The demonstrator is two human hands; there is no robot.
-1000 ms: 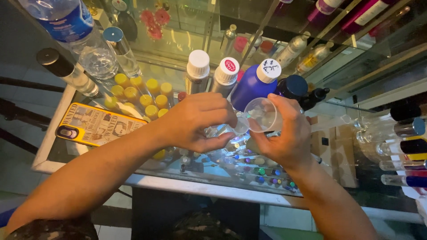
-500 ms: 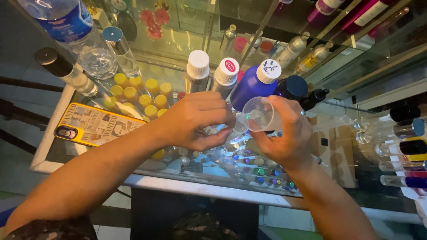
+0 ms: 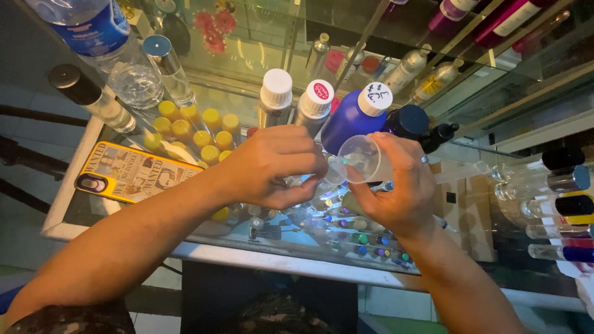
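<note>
Right at the centre of the frame sits a small clear plastic cup [image 3: 362,159], tipped on its side with its mouth facing left. The right hand [image 3: 396,185] wraps it, thumb below and fingers curled over the top, a snug grip. Just left of it, the left hand [image 3: 272,166] is closed down narrow, fingertips pinched together right beside the cup's rim; whatever small item they pinch is hidden by the fingers. Both hands hover over a glass tabletop [image 3: 111,213].

Directly behind the cup, a blue bottle with a white cap [image 3: 356,114] stands upright, flanked on its left by two white-capped bottles [image 3: 297,102]. Up and left, a cluster of yellow-capped vials [image 3: 192,127]. Further left, lying flat on the glass, a phone in a yellow case [image 3: 133,173]. Upper left corner, a clear water bottle [image 3: 108,43]. Under the hands, tiny coloured vials [image 3: 356,238] show through the glass.
</note>
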